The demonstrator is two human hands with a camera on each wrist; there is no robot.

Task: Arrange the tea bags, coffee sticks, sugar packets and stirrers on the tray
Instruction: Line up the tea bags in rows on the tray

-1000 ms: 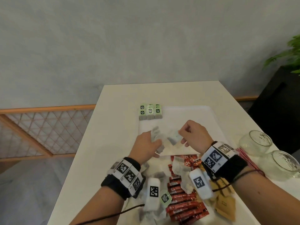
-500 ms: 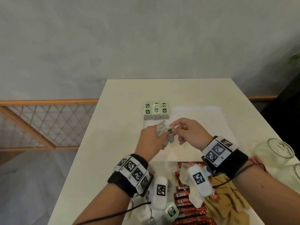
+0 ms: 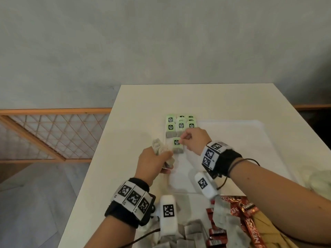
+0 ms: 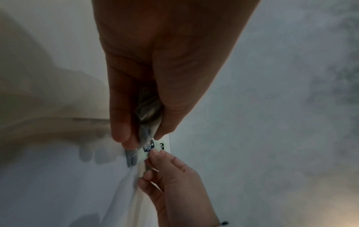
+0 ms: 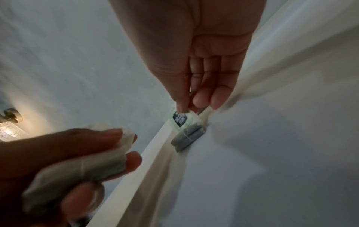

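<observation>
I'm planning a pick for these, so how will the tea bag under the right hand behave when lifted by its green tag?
Likely floppy: the tea bag is soft paper, and the bunch in the left hand crumples. Probably very light, since the right hand needs only a fingertip pinch on the tag. It may dangle or swing.

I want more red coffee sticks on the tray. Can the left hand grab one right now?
Probably not yet. The left hand is already full, gripping a bunch of tea bags, and the coffee sticks lie behind it, near the wrists.
</observation>
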